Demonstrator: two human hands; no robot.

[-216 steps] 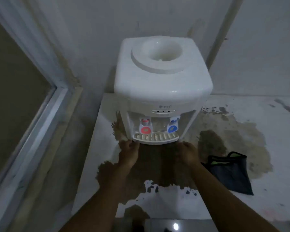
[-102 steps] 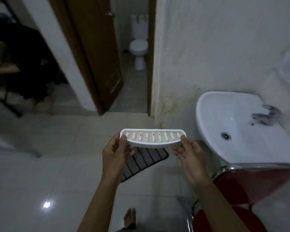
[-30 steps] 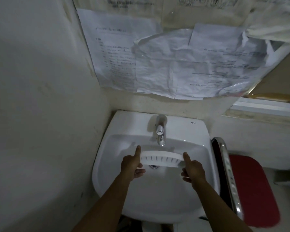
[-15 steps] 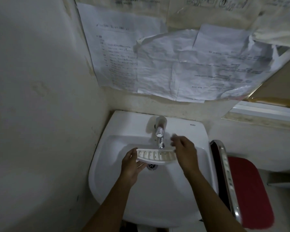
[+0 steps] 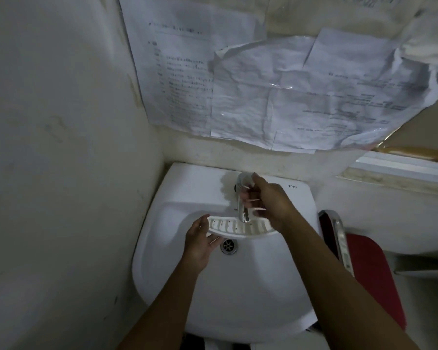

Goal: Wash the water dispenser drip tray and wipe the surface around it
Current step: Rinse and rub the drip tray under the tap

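Note:
The white slotted drip tray hangs level over the basin of the white sink, just under the spout of the chrome tap. My left hand grips the tray's left end. My right hand is off the tray and wraps around the tap's top, hiding its handle. I see no water running. The drain shows below the tray.
A plain wall closes in on the left. Crumpled printed papers hang on the wall above the sink. A red chair with a chrome frame stands tight against the sink's right side.
My right hand let go of the tray's right end and rose to the tap. The left hand alone now holds the tray, kept under the spout.

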